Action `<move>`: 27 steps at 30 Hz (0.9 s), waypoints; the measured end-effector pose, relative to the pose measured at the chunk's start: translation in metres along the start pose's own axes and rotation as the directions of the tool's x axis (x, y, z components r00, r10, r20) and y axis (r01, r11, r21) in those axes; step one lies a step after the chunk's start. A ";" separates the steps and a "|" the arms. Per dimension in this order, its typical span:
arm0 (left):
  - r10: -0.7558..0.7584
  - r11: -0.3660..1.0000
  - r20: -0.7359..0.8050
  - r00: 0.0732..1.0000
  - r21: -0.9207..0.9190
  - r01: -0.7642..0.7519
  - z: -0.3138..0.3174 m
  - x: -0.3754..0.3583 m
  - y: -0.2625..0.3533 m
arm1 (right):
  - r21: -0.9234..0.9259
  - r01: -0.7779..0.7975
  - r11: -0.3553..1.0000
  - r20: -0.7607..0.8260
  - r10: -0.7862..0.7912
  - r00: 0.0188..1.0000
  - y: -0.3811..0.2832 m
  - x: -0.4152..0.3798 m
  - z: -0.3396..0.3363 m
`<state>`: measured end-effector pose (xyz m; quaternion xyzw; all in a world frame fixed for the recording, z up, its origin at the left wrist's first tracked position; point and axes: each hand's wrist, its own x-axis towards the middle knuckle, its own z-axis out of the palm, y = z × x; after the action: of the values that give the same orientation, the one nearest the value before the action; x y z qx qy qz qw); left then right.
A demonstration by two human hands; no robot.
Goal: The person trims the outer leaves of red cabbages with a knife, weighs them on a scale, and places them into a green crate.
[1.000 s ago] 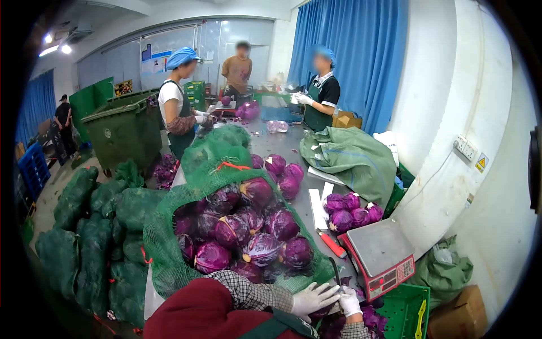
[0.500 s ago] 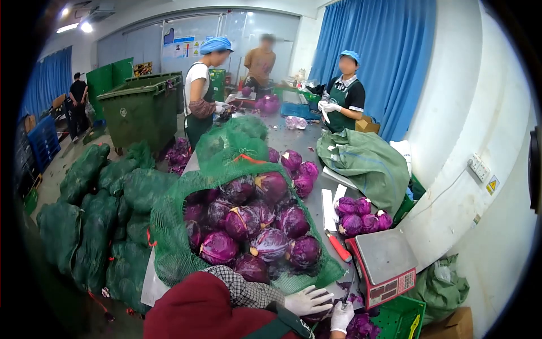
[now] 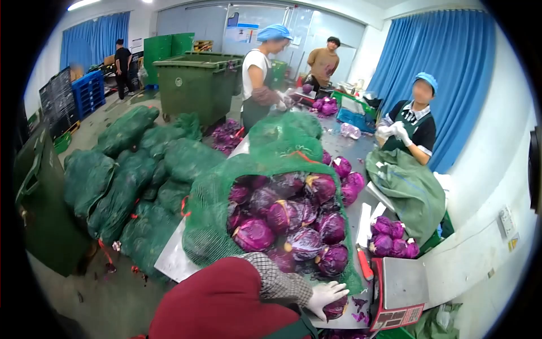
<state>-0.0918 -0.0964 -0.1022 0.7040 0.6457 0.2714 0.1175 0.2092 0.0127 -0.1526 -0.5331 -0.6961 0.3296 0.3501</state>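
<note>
My left hand [image 3: 326,297], in a white glove, grips a purple cabbage [image 3: 337,309] from above at the table's near edge. My right hand is out of view. Just beyond my left hand, a green mesh bag [image 3: 210,212] lies open, full of purple cabbages [image 3: 304,243]. A knife with a red handle [image 3: 365,264] rests on the table to the right of the bag. Beside it stands a red scale [image 3: 402,288] with a metal plate. Loose leaf scraps lie between my left hand and the scale.
Trimmed cabbages [image 3: 389,240] sit behind the scale, near a green sack [image 3: 409,192]. Filled mesh bags [image 3: 127,181] are piled on the floor at left, by a green bin [image 3: 195,87]. Two people in blue caps stand along the table; another stands at its far end.
The view has turned left. My left hand, earlier spread near the table edge, now holds a cabbage. My right hand has left the view at the bottom.
</note>
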 end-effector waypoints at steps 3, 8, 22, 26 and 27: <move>0.017 0.996 0.019 1.000 0.092 -0.019 0.002 0.002 0.010 | 0.348 -0.426 0.835 0.315 0.324 0.892 -0.122 -0.023 0.022; 0.078 0.996 -0.145 0.986 -0.035 -0.084 -0.003 0.007 -0.004 | 0.498 -0.332 0.801 0.367 0.152 0.918 -0.076 -0.027 0.085; -0.053 0.998 -0.035 0.998 0.025 0.054 -0.001 -0.002 -0.007 | -0.055 0.087 0.995 0.384 -0.060 0.922 -0.088 -0.069 0.066; -0.085 0.996 0.027 0.996 0.039 0.084 -0.004 0.009 0.004 | -0.117 0.100 0.988 0.356 -0.053 0.933 -0.089 -0.070 0.064; -0.090 0.995 0.045 0.995 0.046 0.088 -0.005 0.011 0.006 | -0.135 0.104 0.985 0.346 -0.051 0.937 -0.087 -0.070 0.064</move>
<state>-0.0890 -0.0874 -0.0926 0.6831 0.6793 0.2351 0.1290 0.1241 -0.0800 -0.1237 -0.4649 -0.7898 0.3492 0.1954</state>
